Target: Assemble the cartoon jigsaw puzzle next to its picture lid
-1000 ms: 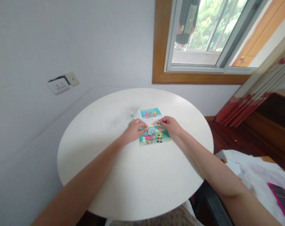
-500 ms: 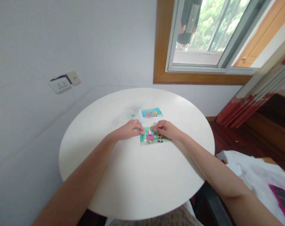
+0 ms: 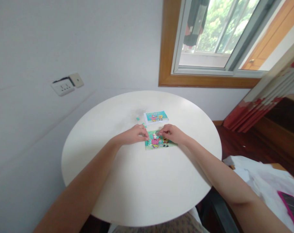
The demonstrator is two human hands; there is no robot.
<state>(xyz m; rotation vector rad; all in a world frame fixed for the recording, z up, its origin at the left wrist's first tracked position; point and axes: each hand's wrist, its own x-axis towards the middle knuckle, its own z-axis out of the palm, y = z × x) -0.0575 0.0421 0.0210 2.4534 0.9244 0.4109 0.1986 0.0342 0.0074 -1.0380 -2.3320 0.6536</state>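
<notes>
A small teal cartoon jigsaw puzzle (image 3: pixel 160 144) lies flat near the middle of the round white table (image 3: pixel 137 187). My left hand (image 3: pixel 133 134) rests at the puzzle's left edge, fingers curled and pinched at its upper left corner. My right hand (image 3: pixel 171 133) sits on the puzzle's upper right part, fingers curled down onto the pieces. Whether either hand holds a piece is too small to see. The puzzle's box (image 3: pixel 156 117), with the same picture, lies just behind the hands.
A few loose teal pieces (image 3: pixel 138 119) lie left of the box. A wall socket (image 3: pixel 63 86) is on the left wall and a window (image 3: pixel 210 38) behind the table. White cloth (image 3: pixel 260 184) and a pink-edged phone (image 3: pixel 291 204) lie at the lower right.
My left hand has slid off the puzzle to its left edge. My right hand has moved slightly down and left on the puzzle. The view has shifted a little.
</notes>
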